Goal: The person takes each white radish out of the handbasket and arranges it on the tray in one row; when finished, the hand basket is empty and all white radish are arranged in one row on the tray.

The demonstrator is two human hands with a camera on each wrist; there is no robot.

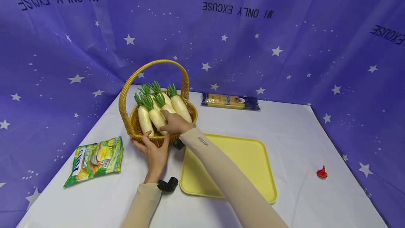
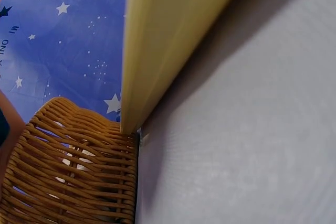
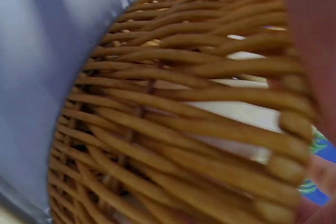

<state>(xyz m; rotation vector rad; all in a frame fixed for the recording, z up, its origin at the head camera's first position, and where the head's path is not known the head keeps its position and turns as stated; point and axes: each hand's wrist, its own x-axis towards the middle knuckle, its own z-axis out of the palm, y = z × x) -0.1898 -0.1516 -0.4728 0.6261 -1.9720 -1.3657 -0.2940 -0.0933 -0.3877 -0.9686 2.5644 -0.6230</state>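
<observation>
Wicker basket (image 1: pixel 136 129) full of white radishes (image 1: pixel 152 113), left hand (image 1: pixel 155 152) gripping its rim, right hand (image 1: pixel 175 124) around one radish.

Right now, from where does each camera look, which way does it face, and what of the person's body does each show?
Head: looks forward and down at the table; both forearms, the left hand gripping the basket rim, the right hand on a white radish.
Left wrist: low at the table, facing the basket wall and yellow tray edge; skin at the left edge.
Right wrist: close against the basket weave; blurred skin at right.
All three share the basket.
</observation>
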